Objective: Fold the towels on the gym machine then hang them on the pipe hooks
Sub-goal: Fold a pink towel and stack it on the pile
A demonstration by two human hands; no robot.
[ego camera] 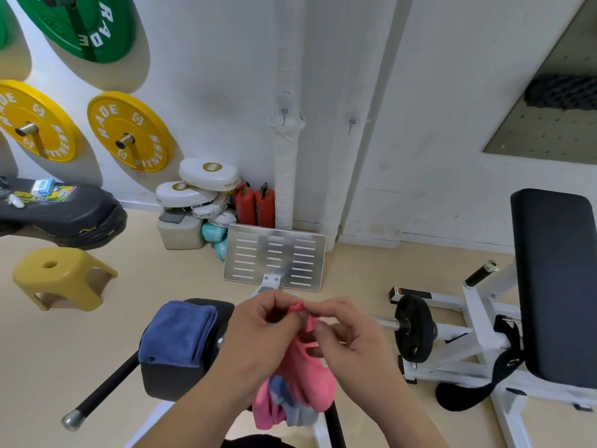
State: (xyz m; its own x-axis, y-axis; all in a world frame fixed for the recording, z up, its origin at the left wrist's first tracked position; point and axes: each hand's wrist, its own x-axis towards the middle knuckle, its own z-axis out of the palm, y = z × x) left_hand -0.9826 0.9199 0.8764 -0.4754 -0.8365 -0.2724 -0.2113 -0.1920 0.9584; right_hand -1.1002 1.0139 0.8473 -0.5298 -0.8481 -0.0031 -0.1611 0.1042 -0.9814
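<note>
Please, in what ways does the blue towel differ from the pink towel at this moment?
Colour: the blue towel is dark blue, the pink towel is pink. State: the blue towel is folded into a neat stack; the pink towel hangs loose. Support: the blue towel rests on the machine's black pad, untouched; the pink towel is pinched at its top by the left hand and right hand. Both look like soft cloth.

At six o'clock the left hand [268, 321] and right hand [345, 331] pinch the top edge of a pink towel [307, 376] (a grey-blue cloth [290, 404] hangs behind it), while a folded blue towel [179, 334] lies on the black pad [171, 381] at eight o'clock.
</note>
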